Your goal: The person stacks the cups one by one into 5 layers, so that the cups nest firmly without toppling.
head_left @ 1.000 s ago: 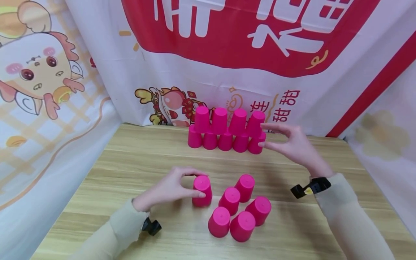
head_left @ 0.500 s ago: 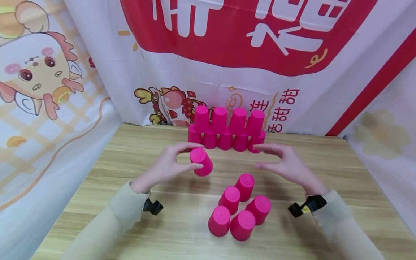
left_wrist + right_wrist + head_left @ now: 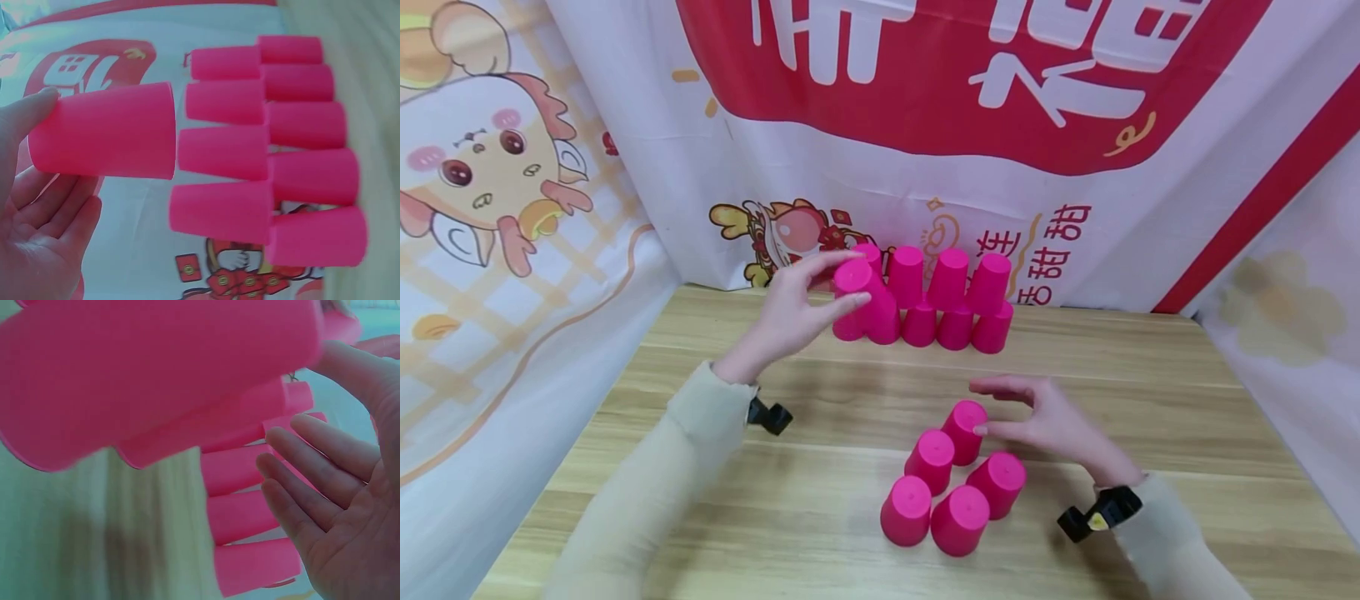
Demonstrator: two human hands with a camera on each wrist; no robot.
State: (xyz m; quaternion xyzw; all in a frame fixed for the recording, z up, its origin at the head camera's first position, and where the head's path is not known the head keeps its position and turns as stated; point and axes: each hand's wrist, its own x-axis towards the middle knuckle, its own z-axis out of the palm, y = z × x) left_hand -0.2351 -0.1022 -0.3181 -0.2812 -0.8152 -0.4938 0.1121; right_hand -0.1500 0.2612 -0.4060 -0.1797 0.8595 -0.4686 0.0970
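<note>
My left hand (image 3: 790, 312) holds a pink plastic cup (image 3: 854, 287) upside down, thumb on one side and fingers on the other. In the left wrist view the held cup (image 3: 106, 134) is raised above the level of the upper row, with a gap between them. Behind it stands a two-row wall of inverted pink cups (image 3: 951, 279), its left end partly hidden. My right hand (image 3: 1045, 421) reaches to the farthest loose cup (image 3: 962, 437), fingers extended and thumb right at its side. The right wrist view shows this hand's fingers (image 3: 312, 469) nearly straight.
Several more inverted pink cups (image 3: 961, 521) stand in a loose cluster on the wooden table (image 3: 775, 517), nearer the front. A printed cloth backdrop (image 3: 760, 158) rises close behind the cup wall, and more cloth hangs at both sides.
My left hand has lifted its cup from the table and carried it away from me, up to the wall's left end. My right hand has drawn back from the wall to the loose cups.
</note>
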